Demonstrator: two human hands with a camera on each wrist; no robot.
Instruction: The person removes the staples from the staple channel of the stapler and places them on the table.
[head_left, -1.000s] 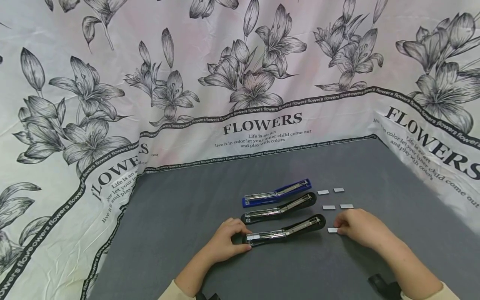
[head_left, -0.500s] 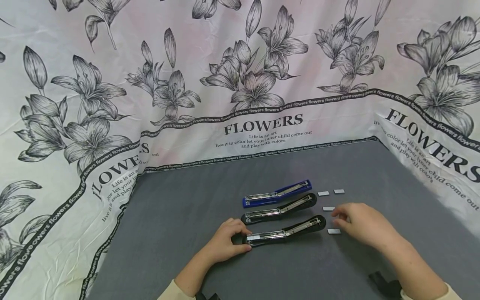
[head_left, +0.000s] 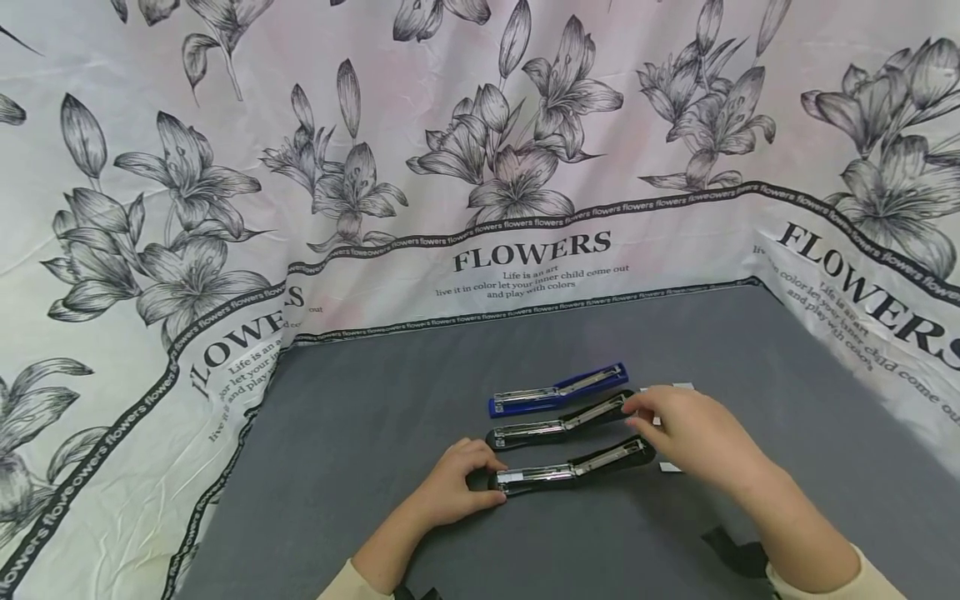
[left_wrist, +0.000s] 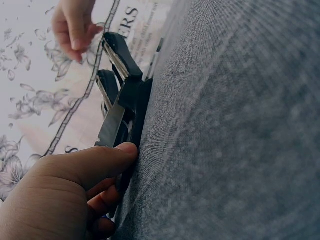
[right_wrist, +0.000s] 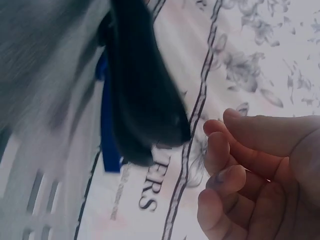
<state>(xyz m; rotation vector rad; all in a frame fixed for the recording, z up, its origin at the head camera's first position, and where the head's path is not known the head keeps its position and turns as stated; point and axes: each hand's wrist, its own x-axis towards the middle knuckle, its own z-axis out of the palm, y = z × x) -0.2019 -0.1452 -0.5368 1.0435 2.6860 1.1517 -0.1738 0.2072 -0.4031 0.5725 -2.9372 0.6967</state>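
Three opened staplers lie side by side on the grey cloth: a blue one farthest away, a black one in the middle and another black one nearest. My left hand holds the front end of the nearest stapler between thumb and fingers; a pale strip shows in its metal channel. In the left wrist view, the thumb presses along that stapler's side. Over the raised ends of the two black staplers hovers my right hand. In the right wrist view its fingers are loosely bent, apart from the staplers, with nothing visible between them.
Small white strips, resembling staple strips, lie right of the staplers; one strip shows below my right hand and another behind it. The hand covers part of this group. A flower-printed curtain borders the grey cloth surface.
My right hand has left the nearest white strip, risen, and moved left toward the black staplers' raised ends. My left hand keeps its hold on the nearest stapler. The head view has shifted slightly.
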